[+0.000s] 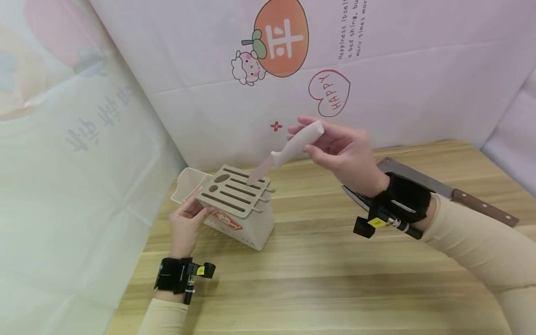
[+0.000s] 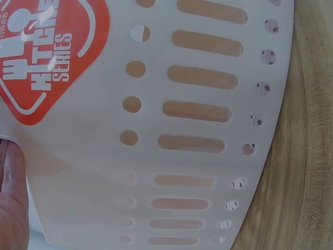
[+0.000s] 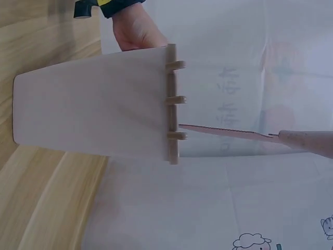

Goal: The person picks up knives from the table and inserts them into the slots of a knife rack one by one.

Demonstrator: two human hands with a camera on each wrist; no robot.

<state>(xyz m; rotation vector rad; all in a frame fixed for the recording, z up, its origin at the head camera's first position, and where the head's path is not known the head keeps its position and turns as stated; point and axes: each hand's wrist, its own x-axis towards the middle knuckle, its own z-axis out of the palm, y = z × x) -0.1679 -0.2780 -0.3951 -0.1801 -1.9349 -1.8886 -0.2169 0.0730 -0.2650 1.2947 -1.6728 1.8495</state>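
Note:
A beige knife block (image 1: pixel 238 204) with a slotted top stands on the wooden table (image 1: pixel 318 279). My left hand (image 1: pixel 186 223) grips its near left corner; the left wrist view shows its perforated wall (image 2: pixel 171 130) with an orange label (image 2: pixel 41 57) close up. My right hand (image 1: pixel 339 149) holds the pale pink handle of a small knife (image 1: pixel 293 146), tilted, with the blade tip entering a slot at the block's top. In the right wrist view the thin blade (image 3: pixel 223 133) meets the block's top plate (image 3: pixel 171 104).
A large cleaver (image 1: pixel 452 193) with a brown wooden handle lies on the table behind my right wrist. A dark blade (image 1: pixel 356 197) lies under that wrist. A pale scoop-shaped holder (image 1: pixel 188 184) is attached at the block's far left. Printed backdrop sheets close off the back and left.

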